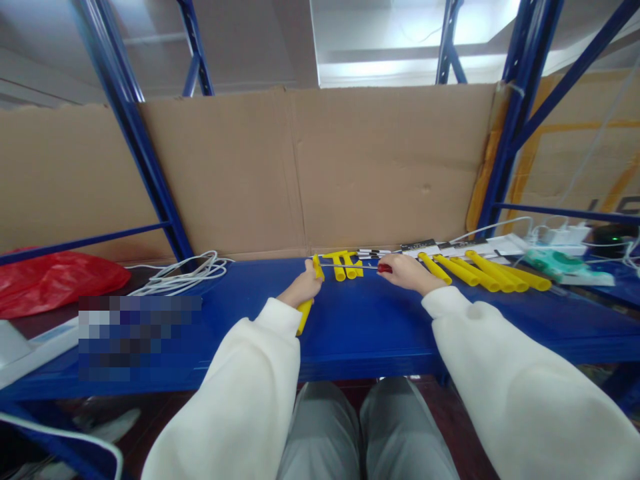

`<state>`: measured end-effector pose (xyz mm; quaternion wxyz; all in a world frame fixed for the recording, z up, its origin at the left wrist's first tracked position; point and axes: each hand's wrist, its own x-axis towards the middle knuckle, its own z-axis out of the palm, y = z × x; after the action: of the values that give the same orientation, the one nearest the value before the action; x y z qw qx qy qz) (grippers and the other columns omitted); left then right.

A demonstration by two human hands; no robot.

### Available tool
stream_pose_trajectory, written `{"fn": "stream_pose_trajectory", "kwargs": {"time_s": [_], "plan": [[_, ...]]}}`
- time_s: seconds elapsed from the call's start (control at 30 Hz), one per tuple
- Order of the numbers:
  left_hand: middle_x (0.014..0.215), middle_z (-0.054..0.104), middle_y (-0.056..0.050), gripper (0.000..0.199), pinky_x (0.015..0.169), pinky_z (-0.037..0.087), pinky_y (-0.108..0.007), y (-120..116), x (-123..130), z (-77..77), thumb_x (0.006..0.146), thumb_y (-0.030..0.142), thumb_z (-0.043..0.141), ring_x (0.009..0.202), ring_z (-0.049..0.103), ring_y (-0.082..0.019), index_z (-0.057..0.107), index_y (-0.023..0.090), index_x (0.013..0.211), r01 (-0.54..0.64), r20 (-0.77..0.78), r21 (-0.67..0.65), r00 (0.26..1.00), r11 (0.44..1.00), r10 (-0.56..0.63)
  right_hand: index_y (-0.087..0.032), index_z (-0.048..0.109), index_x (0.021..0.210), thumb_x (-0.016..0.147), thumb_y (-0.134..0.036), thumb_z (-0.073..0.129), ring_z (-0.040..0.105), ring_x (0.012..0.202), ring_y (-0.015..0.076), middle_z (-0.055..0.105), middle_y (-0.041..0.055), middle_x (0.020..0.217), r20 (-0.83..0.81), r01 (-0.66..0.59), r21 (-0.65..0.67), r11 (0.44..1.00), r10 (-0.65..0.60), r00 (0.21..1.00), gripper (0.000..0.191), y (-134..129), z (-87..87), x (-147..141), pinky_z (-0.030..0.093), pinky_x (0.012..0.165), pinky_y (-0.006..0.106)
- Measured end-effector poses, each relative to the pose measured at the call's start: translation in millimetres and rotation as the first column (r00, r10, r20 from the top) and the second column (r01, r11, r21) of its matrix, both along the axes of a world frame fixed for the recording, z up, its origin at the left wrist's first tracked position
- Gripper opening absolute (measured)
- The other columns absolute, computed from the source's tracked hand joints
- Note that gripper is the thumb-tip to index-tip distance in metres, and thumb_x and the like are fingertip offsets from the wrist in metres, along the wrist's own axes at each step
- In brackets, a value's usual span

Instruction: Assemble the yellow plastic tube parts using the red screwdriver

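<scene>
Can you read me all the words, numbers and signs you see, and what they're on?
"LE": looks like big letters on the far-right cardboard, by the picture's edge, so maybe not the whole word.
Black-and-white items: marks too small and blurred to read.
Green-and-white pack: too blurred.
Yellow tubes: no writing I can make out.

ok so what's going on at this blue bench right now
A person's left hand grips a yellow piece, while the right hand holds a red-handled tool, its thin metal shaft pointing at that piece's upper end. On the blue bench, small yellow parts lie between the hands, and yellow tubes lie side by side to the right.
</scene>
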<state>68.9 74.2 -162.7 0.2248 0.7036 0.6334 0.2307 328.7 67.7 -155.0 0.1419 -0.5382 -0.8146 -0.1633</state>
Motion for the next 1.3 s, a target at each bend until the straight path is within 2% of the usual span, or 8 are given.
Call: {"fn": "stream_pose_trajectory", "kwargs": {"time_s": [0.13, 0.37, 0.6, 0.77, 0.97, 1.1, 1.2, 1.3], "plan": [[0.094, 0.069, -0.013, 0.038, 0.040, 0.040, -0.022, 4.0, -0.8, -2.3, 0.096, 0.019, 0.043, 0.044, 0.055, -0.013, 0.028, 0.013, 0.130, -0.019, 0.002, 0.013, 1.000, 1.000, 0.019, -0.018, 0.066, 0.098, 0.094, -0.029, 0.054, 0.069, 0.092, 0.0250, 0.075, 0.0118, 0.098, 0.024, 0.094, -0.013, 0.996, -0.094, 0.995, 0.016, -3.6, -0.1, -3.5, 0.045, 0.076, 0.029], [0.101, 0.070, -0.016, 0.038, 0.040, 0.041, -0.022, 8.0, -2.4, -4.8, 0.097, 0.021, 0.041, 0.046, 0.057, -0.013, 0.028, 0.013, 0.132, -0.011, -0.010, 0.004, 1.000, 1.000, 0.011, -0.016, 0.064, 0.107, 0.095, -0.034, 0.051, 0.069, 0.097, 0.0273, 0.074, 0.0142, 0.101, 0.018, 0.129, -0.050, 0.990, -0.128, 0.992, 0.026, -7.1, 0.2, -8.8, 0.046, 0.080, 0.031], [0.103, 0.068, -0.016, 0.040, 0.043, 0.044, -0.022, 5.6, -2.6, -2.5, 0.097, 0.021, 0.041, 0.047, 0.057, -0.013, 0.027, 0.013, 0.133, -0.027, -0.008, 0.002, 1.000, 1.000, 0.027, -0.017, 0.066, 0.101, 0.099, -0.036, 0.044, 0.069, 0.097, 0.0256, 0.073, 0.0145, 0.104, -0.048, 0.031, -0.065, 0.997, -0.034, 0.998, 0.029, -4.0, -2.2, -8.5, 0.046, 0.082, 0.031], [0.102, 0.068, -0.016, 0.042, 0.045, 0.047, -0.024, 5.1, -1.9, -1.2, 0.096, 0.020, 0.041, 0.048, 0.059, -0.014, 0.025, 0.013, 0.135, -0.027, -0.005, -0.007, 1.000, 1.000, 0.027, -0.018, 0.063, 0.095, 0.094, -0.034, 0.057, 0.067, 0.092, 0.0245, 0.072, 0.0131, 0.097, -0.094, -0.032, -0.026, 0.999, 0.029, 0.995, 0.017, 1.5, -6.1, -4.6, 0.046, 0.078, 0.030], [0.097, 0.069, -0.013, 0.037, 0.046, 0.047, -0.024, 6.3, -2.9, -2.8, 0.098, 0.023, 0.042, 0.050, 0.060, -0.015, 0.028, 0.015, 0.132, -0.012, 0.004, -0.001, 1.000, 1.000, 0.012, -0.020, 0.058, 0.101, 0.092, -0.037, 0.061, 0.068, 0.084, 0.0246, 0.072, 0.0106, 0.091, -0.073, 0.074, -0.066, 0.995, -0.079, 0.994, 0.019, -4.9, -3.3, -8.0, 0.042, 0.069, 0.028], [0.095, 0.068, -0.013, 0.037, 0.045, 0.047, -0.024, 9.5, -4.1, -5.9, 0.097, 0.022, 0.042, 0.051, 0.061, -0.015, 0.028, 0.015, 0.131, -0.006, 0.029, 0.009, 1.000, 1.000, 0.005, -0.019, 0.058, 0.107, 0.098, -0.041, 0.050, 0.069, 0.087, 0.0243, 0.073, 0.0124, 0.098, -0.110, 0.087, -0.113, 0.990, -0.100, 0.989, 0.025, -6.4, -4.0, -10.8, 0.042, 0.070, 0.029], [0.099, 0.068, -0.014, 0.037, 0.045, 0.047, -0.023, 10.5, -3.6, -6.5, 0.097, 0.022, 0.044, 0.052, 0.061, -0.014, 0.028, 0.016, 0.130, -0.019, 0.048, 0.007, 0.999, 1.000, 0.019, -0.019, 0.062, 0.098, 0.100, -0.036, 0.045, 0.069, 0.088, 0.0230, 0.073, 0.0118, 0.097, -0.106, 0.039, -0.118, 0.992, -0.052, 0.993, 0.025, -3.8, -5.4, -9.7, 0.043, 0.072, 0.028], [0.103, 0.067, -0.015, 0.039, 0.045, 0.048, -0.024, 9.2, -2.6, -5.1, 0.097, 0.022, 0.044, 0.052, 0.061, -0.014, 0.028, 0.015, 0.131, -0.035, 0.040, -0.005, 0.999, 0.999, 0.035, -0.019, 0.063, 0.086, 0.097, -0.035, 0.053, 0.068, 0.085, 0.0227, 0.073, 0.0108, 0.092, -0.116, -0.029, -0.099, 0.995, 0.017, 0.993, 0.022, -0.8, -6.0, -7.1, 0.043, 0.071, 0.028]]}}
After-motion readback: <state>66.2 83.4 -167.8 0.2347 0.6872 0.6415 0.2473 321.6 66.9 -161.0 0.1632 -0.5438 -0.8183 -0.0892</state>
